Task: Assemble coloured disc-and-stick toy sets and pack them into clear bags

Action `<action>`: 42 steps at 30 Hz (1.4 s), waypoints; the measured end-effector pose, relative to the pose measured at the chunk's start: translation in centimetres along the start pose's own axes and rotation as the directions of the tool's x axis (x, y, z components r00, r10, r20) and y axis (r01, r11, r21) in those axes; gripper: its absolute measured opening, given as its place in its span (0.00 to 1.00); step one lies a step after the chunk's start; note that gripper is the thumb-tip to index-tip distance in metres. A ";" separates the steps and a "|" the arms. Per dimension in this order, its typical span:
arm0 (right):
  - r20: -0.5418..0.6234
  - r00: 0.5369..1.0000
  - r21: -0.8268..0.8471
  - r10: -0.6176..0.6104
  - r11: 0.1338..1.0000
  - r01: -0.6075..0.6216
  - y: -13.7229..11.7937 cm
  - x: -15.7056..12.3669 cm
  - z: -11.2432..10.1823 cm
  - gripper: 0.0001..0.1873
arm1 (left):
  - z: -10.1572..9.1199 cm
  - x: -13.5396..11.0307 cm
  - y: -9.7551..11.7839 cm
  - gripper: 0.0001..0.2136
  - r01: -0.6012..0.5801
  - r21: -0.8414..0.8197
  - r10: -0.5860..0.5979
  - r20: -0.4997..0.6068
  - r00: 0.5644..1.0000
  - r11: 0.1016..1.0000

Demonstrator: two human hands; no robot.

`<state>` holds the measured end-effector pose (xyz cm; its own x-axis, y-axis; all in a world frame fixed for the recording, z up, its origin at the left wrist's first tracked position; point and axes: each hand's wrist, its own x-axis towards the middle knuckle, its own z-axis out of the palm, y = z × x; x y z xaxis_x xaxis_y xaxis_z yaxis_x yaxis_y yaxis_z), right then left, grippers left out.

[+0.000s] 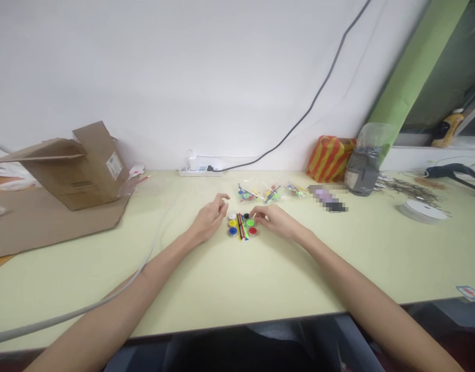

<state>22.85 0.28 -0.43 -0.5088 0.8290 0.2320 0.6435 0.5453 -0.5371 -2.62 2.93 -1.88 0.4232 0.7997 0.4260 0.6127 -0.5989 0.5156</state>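
Note:
Two rows of small round coloured pieces lie on the table with a bundle of thin coloured sticks [242, 227] between them. The left row has a white piece [232, 217], a yellow piece [232, 223] and a blue piece [232, 232]; the right row has a black piece [246, 216], a green piece [250, 223] and a red piece [253, 231]. My left hand [210, 219] rests just left of the white piece, fingers loosely bent and apart, holding nothing. My right hand [278, 221] is beside the black and green pieces, fingers curved and parted; its fingertips may touch them.
Behind the pieces lie several clear bags of coloured parts [273, 192]. A cardboard box [82, 175] stands at left, a power strip [200, 171] by the wall. A grey cable [105, 299] crosses my left forearm. At right are a striped bag [329, 160] and a white spool [422, 211].

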 end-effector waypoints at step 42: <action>-0.126 0.974 -0.557 -0.191 0.825 0.089 5.7 5.9 0.1 0.13 | 0.3 -0.2 -3.6 0.22 0.138 0.492 -0.212 0.098 0.972 0.859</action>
<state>23.46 8.25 -2.23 -0.5458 0.7188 0.4306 0.8045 0.5932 0.0295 -4.72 4.95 -4.01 0.3468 0.9087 0.2325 0.9135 -0.3834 0.1358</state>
